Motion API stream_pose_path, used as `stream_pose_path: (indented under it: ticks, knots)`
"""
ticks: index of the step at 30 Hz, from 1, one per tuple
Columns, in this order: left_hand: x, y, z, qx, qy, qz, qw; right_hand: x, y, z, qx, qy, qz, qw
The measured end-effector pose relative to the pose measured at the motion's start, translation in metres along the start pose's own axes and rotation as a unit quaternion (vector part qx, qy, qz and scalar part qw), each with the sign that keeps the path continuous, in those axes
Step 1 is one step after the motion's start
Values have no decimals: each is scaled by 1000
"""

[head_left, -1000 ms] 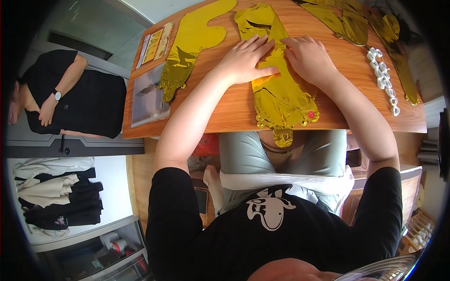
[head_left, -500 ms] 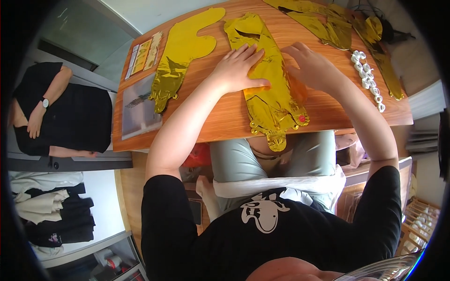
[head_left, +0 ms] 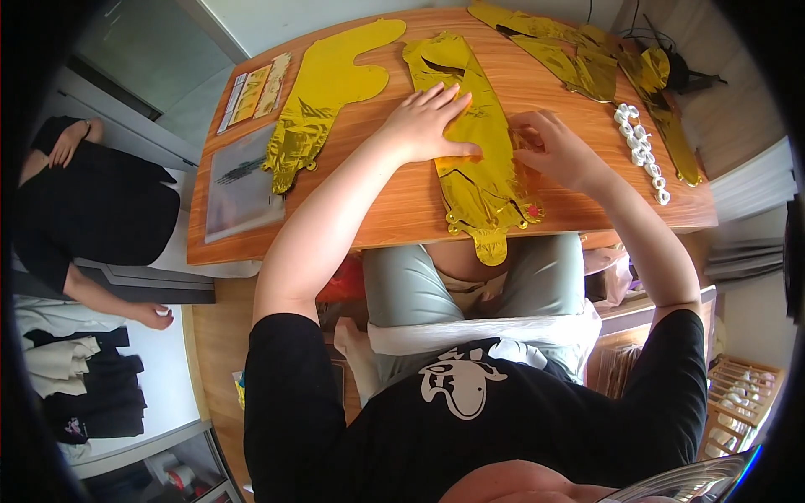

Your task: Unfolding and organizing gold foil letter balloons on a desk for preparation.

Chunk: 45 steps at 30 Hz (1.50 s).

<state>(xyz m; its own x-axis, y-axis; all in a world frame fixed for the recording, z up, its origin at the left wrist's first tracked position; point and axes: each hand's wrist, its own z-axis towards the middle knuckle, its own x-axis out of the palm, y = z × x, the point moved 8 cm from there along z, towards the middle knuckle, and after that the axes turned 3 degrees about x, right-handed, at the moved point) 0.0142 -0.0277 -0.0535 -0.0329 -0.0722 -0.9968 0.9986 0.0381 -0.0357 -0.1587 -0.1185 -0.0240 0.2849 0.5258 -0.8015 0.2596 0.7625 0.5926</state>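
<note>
A flat gold foil balloon (head_left: pixel 482 180) lies lengthwise on the table in front of me, its tabbed lower end hanging slightly over the near edge. My left hand (head_left: pixel 428 126) rests flat on its left side, fingers spread and thumb stretched across the foil. At the balloon's right edge is my right hand (head_left: pixel 558 151), with bent fingers and a gap between thumb and forefinger; nothing shows in it. Whether its fingertips touch the foil I cannot tell. A small red mark (head_left: pixel 534 211) shows on the balloon's lower right corner.
Another gold foil balloon (head_left: pixel 335 80) lies to the left, near a clear plastic sleeve (head_left: pixel 243 189) and printed packets (head_left: pixel 254 92). More gold foil (head_left: pixel 579 63) and a string of white rings (head_left: pixel 641 151) lie right. A person in black (head_left: pixel 92 201) stands at the left.
My right hand has moved slightly toward me, and its fingers have bent more. My left hand stays on the balloon. The other person has shifted, lowering one arm.
</note>
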Motion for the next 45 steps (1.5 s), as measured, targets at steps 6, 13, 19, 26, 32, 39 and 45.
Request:
stream_pose_path:
  ticks: [6,13,19,26,32,39,45]
  knots:
    - [-1,-1,1,-4,7,-8,1000,0,22,-8,-106,-56,-3,993]
    - [3,2,5,-7,17,-30,999,-7,7,-3,-33,-44,56,997]
    - [5,3,2,-4,29,-41,999,-1,0,-7,70,6,82,994]
    - [2,0,2,-10,13,-15,1000,-7,-5,-4,89,17,118,989]
    - [1,1,2,-11,10,-15,1000,-12,12,-10,40,112,211,970]
    - [-1,1,0,-12,11,-17,1000,-19,53,-11,-158,129,-100,974]
    - [-5,-3,-2,-5,-2,-25,1000,-17,77,-2,-207,120,-87,967]
